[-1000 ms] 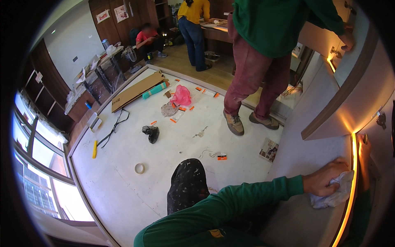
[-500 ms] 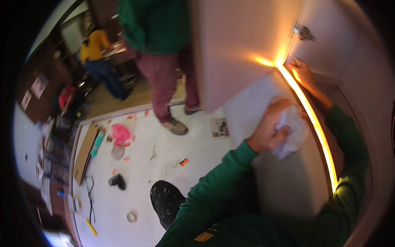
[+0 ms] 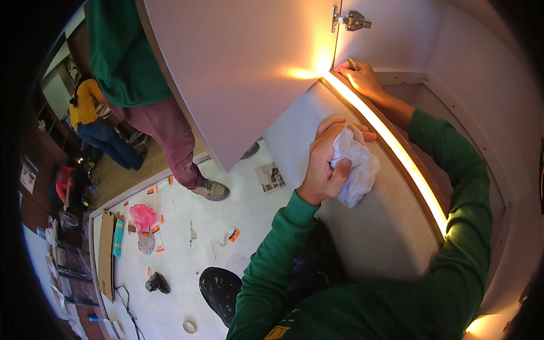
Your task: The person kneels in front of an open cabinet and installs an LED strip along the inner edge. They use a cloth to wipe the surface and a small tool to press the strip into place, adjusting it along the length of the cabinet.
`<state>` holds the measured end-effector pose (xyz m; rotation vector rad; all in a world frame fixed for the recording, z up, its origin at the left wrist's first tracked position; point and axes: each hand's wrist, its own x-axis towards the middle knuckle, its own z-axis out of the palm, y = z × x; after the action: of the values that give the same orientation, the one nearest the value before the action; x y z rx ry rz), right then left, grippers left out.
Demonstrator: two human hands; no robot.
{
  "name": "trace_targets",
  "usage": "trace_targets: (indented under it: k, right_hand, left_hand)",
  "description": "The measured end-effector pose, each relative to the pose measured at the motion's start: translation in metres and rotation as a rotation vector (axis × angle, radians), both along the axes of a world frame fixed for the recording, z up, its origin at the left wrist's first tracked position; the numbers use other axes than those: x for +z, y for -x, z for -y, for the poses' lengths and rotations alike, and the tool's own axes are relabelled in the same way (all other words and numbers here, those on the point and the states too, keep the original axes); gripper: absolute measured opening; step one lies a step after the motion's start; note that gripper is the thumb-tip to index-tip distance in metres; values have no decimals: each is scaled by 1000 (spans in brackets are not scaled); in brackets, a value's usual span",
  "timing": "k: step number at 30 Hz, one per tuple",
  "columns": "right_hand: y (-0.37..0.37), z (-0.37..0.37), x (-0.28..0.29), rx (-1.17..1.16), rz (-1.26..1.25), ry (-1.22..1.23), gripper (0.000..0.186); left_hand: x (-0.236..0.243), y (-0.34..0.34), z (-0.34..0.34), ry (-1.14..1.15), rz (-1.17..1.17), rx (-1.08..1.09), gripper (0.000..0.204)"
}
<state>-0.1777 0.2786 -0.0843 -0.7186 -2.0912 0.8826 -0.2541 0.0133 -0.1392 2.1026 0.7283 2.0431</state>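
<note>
My left hand (image 3: 324,163) is closed on a crumpled white cloth (image 3: 356,170). Its fingertips reach to the dark edge of a pale cabinet panel (image 3: 391,226), just beside a glowing warm-yellow light strip (image 3: 396,144) set along that edge. At the strip's far end, by the open cabinet door (image 3: 243,68), my right hand (image 3: 365,82) pinches a small thin flat tool (image 3: 352,64); its exact kind is unclear. The right forearm reaches over the cabinet's inside, past the strip. A metal hinge (image 3: 355,21) joins the door just above my right hand.
A person in green (image 3: 124,51) stands behind the door; another in yellow (image 3: 88,105) works farther off. On the white floor lie a pink bag (image 3: 143,217), a black crumpled item (image 3: 157,283), a tape roll (image 3: 189,326), a printed sheet (image 3: 270,177) and a cardboard strip (image 3: 106,255).
The view has swung, so the door and floor sit farther left and the picture is sharper. Both hands remain at the strip, the cloth still in the left.
</note>
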Motion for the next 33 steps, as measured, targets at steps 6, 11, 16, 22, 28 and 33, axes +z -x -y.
trace_targets:
  k: [6, 11, 16, 22, 28, 33]
  right_hand:
    - [0, -7, -1, -45, 56, -180, 26]
    - [-2, 3, 5, -41, 37, -267, 22]
    - [-2, 7, 9, -44, 82, -268, 19]
    - [5, -7, -2, 16, -49, -170, 21]
    - [-7, -53, -13, 116, -54, -126, 23]
    - [-14, -118, -29, 68, 36, -197, 22]
  left_hand:
    - [-1, 1, -1, 1, 8, 5, 51]
    - [0, 1, 0, 2, 0, -4, 46]
    - [-1, -3, -1, 2, 60, 11, 51]
    - [-5, 2, 1, -1, 41, -10, 37]
    - [-9, -5, 3, -55, 154, 69, 44]
    - [-14, -8, -2, -120, 163, 73, 48]
